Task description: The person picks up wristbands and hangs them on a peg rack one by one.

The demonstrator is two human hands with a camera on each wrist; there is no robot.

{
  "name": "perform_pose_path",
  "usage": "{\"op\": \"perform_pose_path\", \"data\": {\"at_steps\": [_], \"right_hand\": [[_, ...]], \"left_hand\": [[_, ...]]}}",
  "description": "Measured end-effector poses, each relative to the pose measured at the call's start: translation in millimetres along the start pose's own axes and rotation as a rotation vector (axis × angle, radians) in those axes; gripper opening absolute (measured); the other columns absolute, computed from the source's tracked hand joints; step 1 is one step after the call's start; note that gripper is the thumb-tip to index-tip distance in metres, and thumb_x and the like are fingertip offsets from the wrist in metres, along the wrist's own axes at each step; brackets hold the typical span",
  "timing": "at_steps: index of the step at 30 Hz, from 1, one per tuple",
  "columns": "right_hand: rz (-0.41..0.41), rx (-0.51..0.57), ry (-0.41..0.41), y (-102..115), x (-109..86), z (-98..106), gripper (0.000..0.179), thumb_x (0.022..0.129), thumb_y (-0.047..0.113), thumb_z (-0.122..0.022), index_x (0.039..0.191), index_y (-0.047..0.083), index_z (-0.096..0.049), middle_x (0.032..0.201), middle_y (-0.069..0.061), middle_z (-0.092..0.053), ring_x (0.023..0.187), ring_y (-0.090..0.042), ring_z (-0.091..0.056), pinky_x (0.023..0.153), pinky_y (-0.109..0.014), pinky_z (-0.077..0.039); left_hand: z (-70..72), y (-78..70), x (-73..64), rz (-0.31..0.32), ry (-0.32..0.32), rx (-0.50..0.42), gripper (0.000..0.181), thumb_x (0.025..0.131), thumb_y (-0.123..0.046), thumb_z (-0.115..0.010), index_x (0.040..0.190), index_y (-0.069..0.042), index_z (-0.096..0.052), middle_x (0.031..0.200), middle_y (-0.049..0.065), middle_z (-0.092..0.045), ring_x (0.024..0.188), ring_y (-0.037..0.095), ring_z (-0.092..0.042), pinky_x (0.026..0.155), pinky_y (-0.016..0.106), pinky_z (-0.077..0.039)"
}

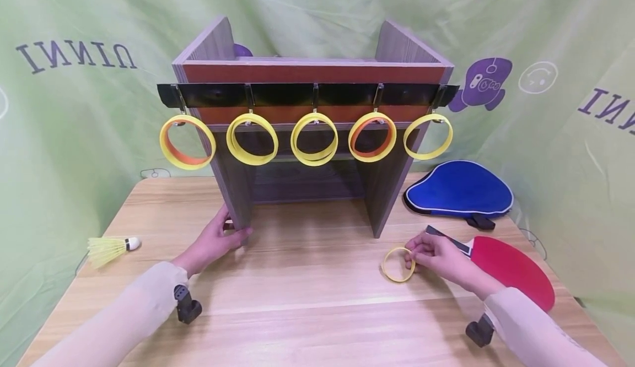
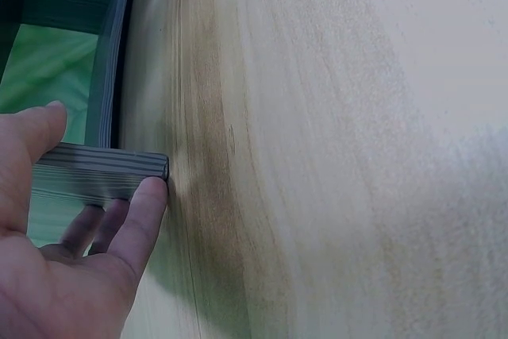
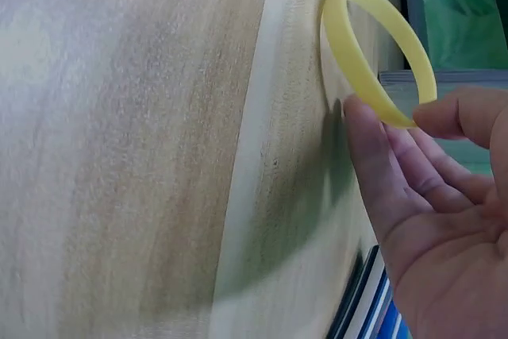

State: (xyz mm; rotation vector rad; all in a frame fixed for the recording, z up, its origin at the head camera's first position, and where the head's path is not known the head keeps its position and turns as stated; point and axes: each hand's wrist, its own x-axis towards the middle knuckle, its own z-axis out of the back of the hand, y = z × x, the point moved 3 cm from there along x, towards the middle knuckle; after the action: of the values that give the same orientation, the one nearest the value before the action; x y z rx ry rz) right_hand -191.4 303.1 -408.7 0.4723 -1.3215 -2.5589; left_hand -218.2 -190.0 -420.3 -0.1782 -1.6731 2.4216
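Observation:
My left hand [image 1: 218, 243] grips the lower front edge of the wooden shelf's left side panel [image 1: 233, 190], with thumb and fingers on opposite faces in the left wrist view. Between thumb and fingers, my right hand [image 1: 439, 257] pinches a thin yellow ring [image 3: 357, 57] by its edge, just over the table. On the shelf's front, a black strip [image 1: 283, 95] carries several hooks. Yellow rings hang from them, such as the middle ring [image 1: 296, 149]; the far-left ring [image 1: 171, 147] and another show orange inside.
A red table tennis paddle [image 1: 511, 268] lies beside my right hand, and behind it a blue paddle case [image 1: 461, 188]. At the table's left lies a yellow shuttlecock [image 1: 111, 248]. Green printed cloth [image 1: 89, 119] hangs behind the wooden table [image 1: 297, 312].

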Motion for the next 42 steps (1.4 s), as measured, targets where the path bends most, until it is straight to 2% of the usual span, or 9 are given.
{"op": "perform_pose_path", "data": {"at_steps": [5, 10, 15, 22, 25, 29, 32, 36, 42], "right_hand": [[-0.043, 0.173, 0.110, -2.6, -3.5, -0.4, 0.038, 0.101, 0.005, -0.063, 0.130, -0.019, -0.053, 0.111, -0.027, -0.074, 0.091, -0.015, -0.075, 0.083, -0.026, -0.064], [-0.075, 0.280, 0.162, -3.1, -4.1, -1.5, 0.039, 0.104, 0.007, -0.058, 0.133, -0.018, -0.046, 0.122, -0.029, -0.072, 0.100, -0.020, -0.078, 0.087, -0.029, -0.064], [-0.093, 0.358, 0.185, 0.8, -5.4, -1.2, 0.041, 0.105, 0.010, -0.057, 0.135, -0.015, -0.040, 0.127, -0.029, -0.071, 0.106, -0.024, -0.078, 0.091, -0.032, -0.063], [-0.040, 0.395, 0.157, 15.1, -8.8, 4.2, 0.035, 0.107, 0.009, -0.054, 0.131, -0.012, -0.041, 0.122, -0.020, -0.076, 0.104, -0.019, -0.078, 0.092, -0.032, -0.063], [0.002, 0.418, 0.142, 27.1, -11.0, 10.3, 0.028, 0.108, 0.009, -0.052, 0.129, -0.006, -0.043, 0.118, -0.008, -0.078, 0.105, -0.016, -0.078, 0.092, -0.030, -0.063], [0.143, 0.456, 0.128, 50.2, -14.2, 21.4, 0.014, 0.109, 0.004, -0.049, 0.123, 0.000, -0.049, 0.114, 0.001, -0.080, 0.103, -0.015, -0.079, 0.090, -0.027, -0.063], [0.272, 0.479, 0.143, 69.0, -18.2, 30.0, 0.015, 0.109, -0.002, -0.045, 0.121, 0.003, -0.052, 0.116, -0.001, -0.080, 0.104, -0.018, -0.079, 0.091, -0.028, -0.062], [0.385, 0.490, 0.175, 92.2, -25.7, 41.0, 0.025, 0.108, -0.006, -0.041, 0.123, 0.007, -0.055, 0.122, -0.007, -0.079, 0.108, -0.022, -0.078, 0.094, -0.031, -0.062], [0.479, 0.435, 0.133, 124.5, -37.2, 51.1, 0.029, 0.106, -0.011, -0.041, 0.127, 0.005, -0.053, 0.126, -0.012, -0.077, 0.109, -0.026, -0.078, 0.093, -0.034, -0.062]], "left_hand": [[0.1, -0.6, -0.3, 0.001, -0.002, -0.005, 0.082, 0.099, -0.010, -0.070, 0.166, -0.020, -0.023, 0.150, 0.031, -0.042, 0.125, 0.044, -0.053, 0.083, 0.028, -0.060], [-0.3, -1.2, -0.6, 0.001, 0.004, -0.027, 0.081, 0.099, -0.009, -0.069, 0.165, -0.020, -0.024, 0.150, 0.030, -0.040, 0.124, 0.043, -0.053, 0.083, 0.033, -0.062], [0.4, -1.2, -0.5, 0.000, 0.001, -0.033, 0.081, 0.099, -0.009, -0.069, 0.165, -0.021, -0.024, 0.151, 0.030, -0.040, 0.125, 0.042, -0.052, 0.083, 0.032, -0.062], [0.9, -0.9, -0.2, -0.004, 0.002, -0.025, 0.081, 0.099, -0.009, -0.069, 0.165, -0.020, -0.023, 0.151, 0.031, -0.040, 0.125, 0.043, -0.052, 0.081, 0.029, -0.061], [1.0, -0.7, -0.4, -0.003, 0.004, -0.030, 0.081, 0.099, -0.008, -0.069, 0.165, -0.020, -0.024, 0.150, 0.031, -0.040, 0.124, 0.043, -0.052, 0.082, 0.030, -0.062], [0.9, -0.7, -0.1, -0.002, 0.007, -0.034, 0.080, 0.099, -0.008, -0.069, 0.165, -0.019, -0.024, 0.150, 0.031, -0.040, 0.123, 0.042, -0.052, 0.082, 0.030, -0.062], [0.4, -0.4, 0.2, 0.000, 0.010, -0.038, 0.080, 0.099, -0.008, -0.069, 0.164, -0.018, -0.024, 0.150, 0.031, -0.040, 0.124, 0.043, -0.052, 0.083, 0.031, -0.062], [0.0, -0.1, 0.7, 0.006, 0.013, -0.028, 0.081, 0.099, -0.009, -0.069, 0.165, -0.019, -0.023, 0.152, 0.032, -0.039, 0.126, 0.044, -0.052, 0.083, 0.031, -0.062], [-0.2, -0.6, -0.6, 0.010, 0.012, -0.031, 0.081, 0.100, -0.010, -0.069, 0.165, -0.019, -0.023, 0.152, 0.031, -0.039, 0.126, 0.043, -0.052, 0.083, 0.031, -0.062]]}}
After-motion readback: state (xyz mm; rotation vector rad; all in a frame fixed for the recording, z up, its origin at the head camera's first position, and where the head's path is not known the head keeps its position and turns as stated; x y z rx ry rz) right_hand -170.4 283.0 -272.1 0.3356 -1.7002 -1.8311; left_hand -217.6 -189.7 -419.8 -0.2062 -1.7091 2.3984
